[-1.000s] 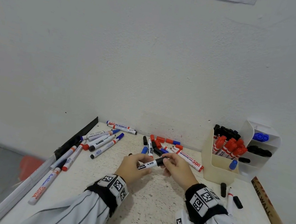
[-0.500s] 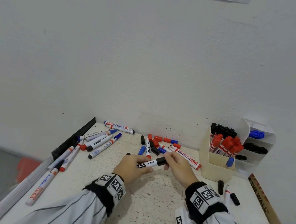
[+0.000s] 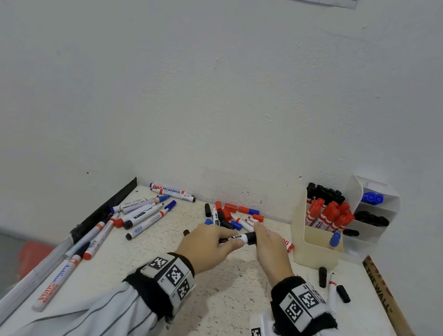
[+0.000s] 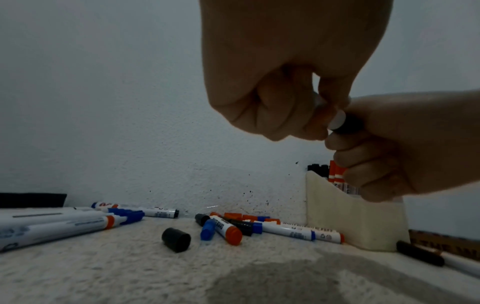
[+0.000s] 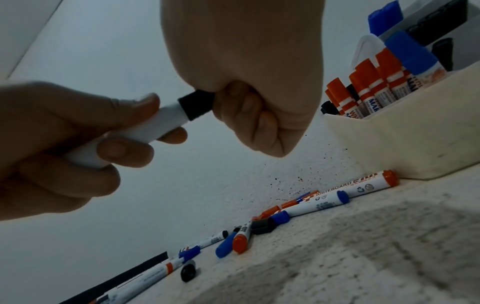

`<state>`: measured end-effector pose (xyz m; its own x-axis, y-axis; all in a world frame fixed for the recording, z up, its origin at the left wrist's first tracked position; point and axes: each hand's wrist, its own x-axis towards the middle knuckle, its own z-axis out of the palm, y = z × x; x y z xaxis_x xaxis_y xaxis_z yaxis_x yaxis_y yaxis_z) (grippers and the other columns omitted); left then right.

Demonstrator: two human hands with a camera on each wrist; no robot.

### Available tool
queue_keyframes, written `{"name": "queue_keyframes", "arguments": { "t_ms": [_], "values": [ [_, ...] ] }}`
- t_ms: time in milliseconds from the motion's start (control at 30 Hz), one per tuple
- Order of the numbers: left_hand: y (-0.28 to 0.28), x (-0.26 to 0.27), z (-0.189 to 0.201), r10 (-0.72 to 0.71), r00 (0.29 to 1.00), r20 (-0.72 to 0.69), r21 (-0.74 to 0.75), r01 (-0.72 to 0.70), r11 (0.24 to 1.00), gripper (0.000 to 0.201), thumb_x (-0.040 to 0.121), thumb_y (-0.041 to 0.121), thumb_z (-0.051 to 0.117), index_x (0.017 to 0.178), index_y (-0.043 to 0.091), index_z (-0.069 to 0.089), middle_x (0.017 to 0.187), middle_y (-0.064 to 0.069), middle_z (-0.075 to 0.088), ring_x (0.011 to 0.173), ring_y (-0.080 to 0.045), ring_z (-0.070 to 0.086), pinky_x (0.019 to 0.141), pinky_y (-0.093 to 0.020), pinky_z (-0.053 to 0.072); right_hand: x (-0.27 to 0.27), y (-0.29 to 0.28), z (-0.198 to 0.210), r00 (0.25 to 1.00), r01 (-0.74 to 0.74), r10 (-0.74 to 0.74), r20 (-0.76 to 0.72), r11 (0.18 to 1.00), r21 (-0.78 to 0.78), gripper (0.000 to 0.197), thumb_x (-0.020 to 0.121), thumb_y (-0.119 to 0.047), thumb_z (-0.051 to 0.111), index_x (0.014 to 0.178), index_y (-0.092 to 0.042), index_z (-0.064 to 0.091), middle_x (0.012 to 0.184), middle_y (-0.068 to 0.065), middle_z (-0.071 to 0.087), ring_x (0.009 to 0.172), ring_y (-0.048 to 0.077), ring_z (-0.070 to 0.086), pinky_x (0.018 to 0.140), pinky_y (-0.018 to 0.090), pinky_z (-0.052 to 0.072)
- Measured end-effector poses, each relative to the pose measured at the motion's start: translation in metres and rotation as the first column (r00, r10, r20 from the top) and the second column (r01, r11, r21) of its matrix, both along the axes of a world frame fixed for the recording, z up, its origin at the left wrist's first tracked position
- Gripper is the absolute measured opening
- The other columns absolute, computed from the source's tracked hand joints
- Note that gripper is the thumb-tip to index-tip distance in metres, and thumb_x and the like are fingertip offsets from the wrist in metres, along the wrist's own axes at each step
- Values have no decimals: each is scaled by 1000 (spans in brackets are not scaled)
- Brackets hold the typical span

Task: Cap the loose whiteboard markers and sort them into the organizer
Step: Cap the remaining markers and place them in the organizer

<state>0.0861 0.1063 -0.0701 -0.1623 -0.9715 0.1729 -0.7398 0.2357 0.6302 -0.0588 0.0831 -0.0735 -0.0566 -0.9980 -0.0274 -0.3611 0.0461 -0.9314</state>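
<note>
Both hands are up off the table (image 3: pixel 218 327), working one marker (image 3: pixel 235 239) between them. Left hand (image 3: pixel 206 248) has its fingers curled round the white barrel; in the right wrist view the thumb lies on top and the other fingers wrap underneath. Right hand (image 3: pixel 271 248) pinches the black cap (image 5: pixel 196 105) at the marker's far end — cap sits flush against the barrel, no tip visible. Marker is held roughly level, slightly tilted, above the middle of the table and just in front of the loose pile.

Loose pile (image 3: pixel 231 216) lies against the wall: red, blue and black caps mixed with a few markers. A single black cap (image 4: pixel 176 239) stands apart from it on the table, nearer the left hand. A second group of markers (image 3: pixel 146 212) lies fanned out at the left edge, some with blue or red caps, some with bare tips.

Cream organizer (image 3: pixel 314 251) stands at the right against the wall — black and red capped markers upright in it, one blue in the front section. White tiered holder (image 3: pixel 356 189) just behind it holds blue and black ones. Two black caps and one marker lie on the table in front of the organizer.
</note>
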Motion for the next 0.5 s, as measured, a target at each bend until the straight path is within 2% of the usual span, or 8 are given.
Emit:
{"name": "queue_keyframes", "arguments": {
  "t_ms": [167,267,333,433,500],
  "values": [
    [4,-3,7,-74,966,-248,123,107,987,23,94,35,50,95,21,68,57,6,46,47,-5,38,49,-17,31,1,7,3,997,5,1,74,997,-82,38,96,-26,38,60,-16,37,56,-1,31,52,13,29,50,26,23],
    [10,-7,10,-37,894,-446,253,165,953,30,95,40,45,88,19,65,54,6,45,33,-3,30,38,-15,26,-1,6,9,997,-21,33,73,987,-157,39,97,-23,39,58,-16,35,54,-1,29,50,13,26,51,27,22],
    [13,-9,12,-5,852,-523,313,198,929,33,94,45,43,82,23,64,51,8,44,33,-6,27,37,-15,22,-3,3,11,996,-43,57,68,982,-185,38,98,-23,38,60,-15,38,55,0,31,51,13,28,51,27,24],
    [12,-13,15,-38,899,-437,256,165,953,32,94,45,44,79,24,64,53,6,45,35,-5,31,40,-16,27,-7,1,12,996,-51,62,57,982,-182,38,97,-23,38,61,-15,40,55,0,32,51,13,29,51,28,24],
    [10,-15,15,-70,944,-322,163,128,978,30,94,41,46,78,24,64,54,4,44,43,-8,35,50,-21,32,-9,3,12,998,-32,40,46,987,-155,38,97,-22,38,59,-15,38,55,0,31,50,13,27,50,27,23]
  ]
}}
